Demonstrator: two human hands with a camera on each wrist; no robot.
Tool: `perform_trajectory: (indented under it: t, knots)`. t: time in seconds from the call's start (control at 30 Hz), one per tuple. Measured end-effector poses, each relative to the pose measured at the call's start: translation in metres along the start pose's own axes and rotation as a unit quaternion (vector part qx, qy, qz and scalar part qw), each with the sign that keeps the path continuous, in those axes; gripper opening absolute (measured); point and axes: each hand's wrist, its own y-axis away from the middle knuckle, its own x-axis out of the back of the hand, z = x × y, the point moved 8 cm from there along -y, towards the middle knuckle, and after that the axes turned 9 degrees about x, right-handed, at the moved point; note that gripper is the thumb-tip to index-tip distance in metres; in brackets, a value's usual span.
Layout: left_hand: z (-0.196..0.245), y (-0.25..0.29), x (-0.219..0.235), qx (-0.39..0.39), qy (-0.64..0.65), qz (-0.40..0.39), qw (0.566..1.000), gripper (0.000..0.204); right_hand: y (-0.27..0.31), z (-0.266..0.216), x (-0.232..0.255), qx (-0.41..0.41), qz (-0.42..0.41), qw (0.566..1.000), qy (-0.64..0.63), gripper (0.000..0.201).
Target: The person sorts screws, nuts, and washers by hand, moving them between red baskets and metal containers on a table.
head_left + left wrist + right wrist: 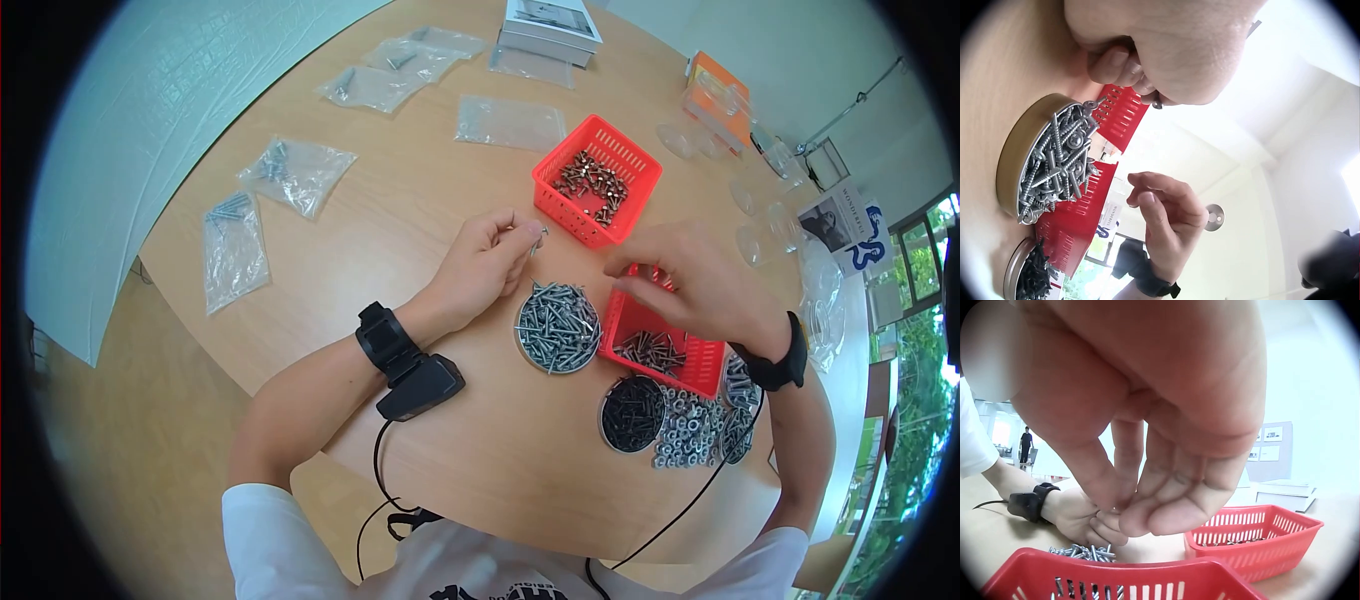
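Note:
My left hand (483, 268) pinches a small silver screw (544, 232) between thumb and fingers, above the table to the left of the upper red basket (577, 226). In the left wrist view the screw's head (1157, 104) peeks out beyond the curled fingers. Close below that hand stands a round tin heaped with silver screws (558, 328). My right hand (690, 280) hovers over the lower red basket (711, 372), fingers loosely bent, with nothing visible between them. Darker bolts (650, 352) lie in that basket; bronze-coloured bolts (592, 186) fill part of the upper one.
Near the right front are a tin of black screws (632, 413) and a group of silver nuts (688, 430). Clear bags (300, 178) with hardware lie across the left and back. Books (548, 32) and an orange box (716, 100) stand at the back; clear round lids (748, 245) sit right.

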Motion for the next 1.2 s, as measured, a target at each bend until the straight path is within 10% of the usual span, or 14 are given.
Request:
perform_trajectory:
  t: [0.5,1.2]
  knots:
    - [-0.007,-0.003,0.007,0.016,0.003,0.0,1.0,0.024,0.102,0.069,-0.029,-0.212,-0.175,0.951,0.144,0.013]
    - [-0.002,0.001,0.004,0.026,-0.008,0.022,0.999,0.022,0.096,0.073,-0.061,-0.139,-0.133,0.976,0.103,0.01]
